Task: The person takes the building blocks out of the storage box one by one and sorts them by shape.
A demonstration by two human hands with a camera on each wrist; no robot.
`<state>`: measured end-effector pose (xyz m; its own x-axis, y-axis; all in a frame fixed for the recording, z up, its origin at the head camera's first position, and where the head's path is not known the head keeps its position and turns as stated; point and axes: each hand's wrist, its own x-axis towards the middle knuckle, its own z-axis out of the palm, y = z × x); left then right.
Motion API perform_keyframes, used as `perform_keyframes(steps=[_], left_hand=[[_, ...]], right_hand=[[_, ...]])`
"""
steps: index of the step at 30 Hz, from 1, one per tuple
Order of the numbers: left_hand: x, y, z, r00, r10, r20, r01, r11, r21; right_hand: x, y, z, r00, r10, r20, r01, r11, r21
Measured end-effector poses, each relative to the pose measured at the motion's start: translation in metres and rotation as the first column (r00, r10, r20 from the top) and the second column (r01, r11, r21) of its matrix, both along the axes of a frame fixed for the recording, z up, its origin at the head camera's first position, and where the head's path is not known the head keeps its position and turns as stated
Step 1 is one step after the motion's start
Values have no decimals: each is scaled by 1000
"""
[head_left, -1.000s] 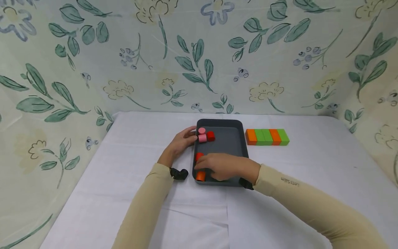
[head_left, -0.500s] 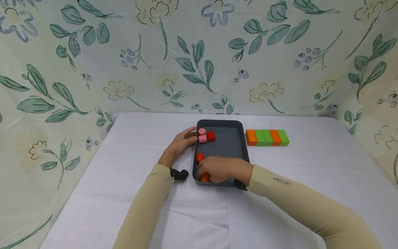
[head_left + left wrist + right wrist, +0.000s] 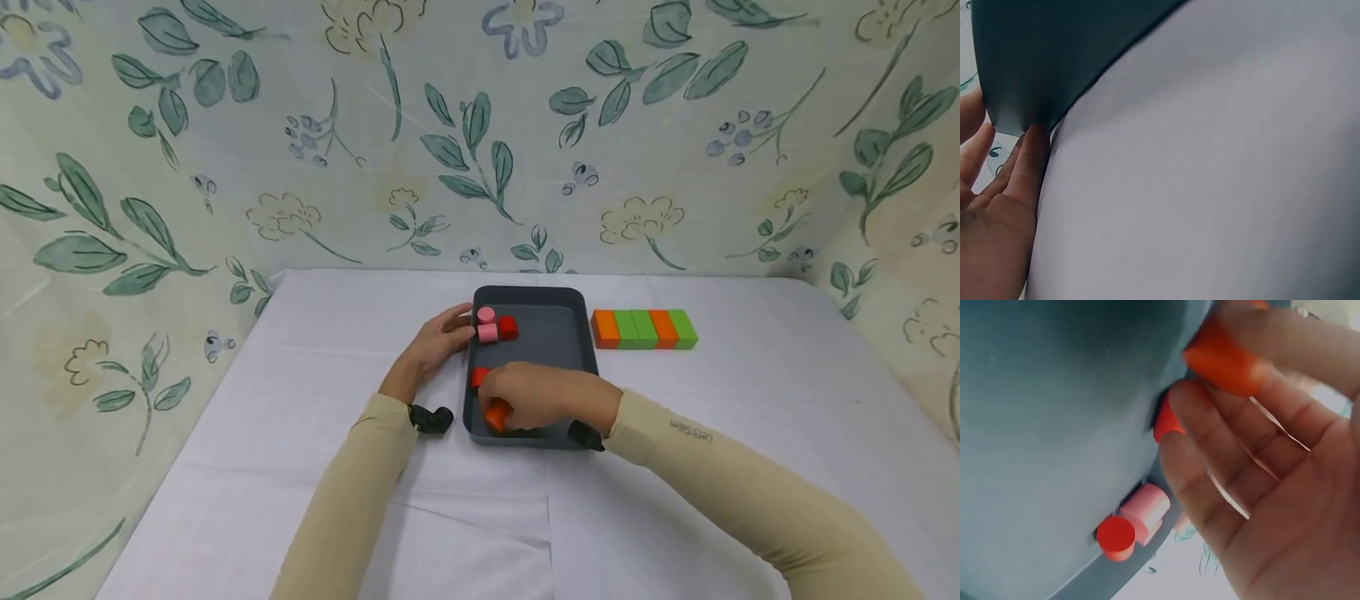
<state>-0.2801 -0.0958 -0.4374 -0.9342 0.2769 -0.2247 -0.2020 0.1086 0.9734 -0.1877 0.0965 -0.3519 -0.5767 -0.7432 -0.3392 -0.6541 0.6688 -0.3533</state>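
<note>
A dark grey tray (image 3: 558, 333) sits mid-table on the white cloth. My right hand (image 3: 525, 400) is inside its near left part and pinches an orange cylinder (image 3: 497, 414) (image 3: 1222, 359), lifted a little off the tray floor. A red cylinder (image 3: 479, 377) (image 3: 1166, 422) stands just beyond my fingers (image 3: 1210, 462). At the far left corner are two pink cylinders (image 3: 487, 326) (image 3: 1147, 506) and another red one (image 3: 508, 327) (image 3: 1116, 536). My left hand (image 3: 438, 342) rests with straight fingers (image 3: 1029, 162) against the tray's outer left wall (image 3: 1035, 69).
A row of orange and green blocks (image 3: 645, 330) lies on the cloth right of the tray. Floral fabric walls (image 3: 480, 133) close in the back and both sides. White tablecloth (image 3: 480, 517) stretches toward me in front of the tray.
My right hand closed on the orange cylinder at the tray's near left corner and raised it slightly, drawing it inward. The left hand stayed against the tray.
</note>
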Motion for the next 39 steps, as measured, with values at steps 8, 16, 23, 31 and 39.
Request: perform_keyframes(steps=[8, 16, 23, 31, 39], left_hand=[[-1, 0, 1, 1000, -2, 5, 2, 1000, -20], [0, 0, 3, 1000, 0, 3, 0, 1000, -17], [0, 0, 2, 1000, -3, 1, 3, 999, -39], [1, 3, -1, 1000, -14, 13, 14, 1000, -13], [0, 1, 1, 1000, -2, 7, 2, 1000, -11]], right_hand=[[-7, 27, 17, 998, -34, -55, 24, 986, -167], [-13, 65, 26, 977, -141, -158, 94, 958, -272], [-13, 96, 31, 962, -227, -155, 161, 923, -348], [-5, 155, 22, 881, -433, -193, 337, 858, -388], [-9, 186, -7, 776, -612, -155, 549, 775, -314]])
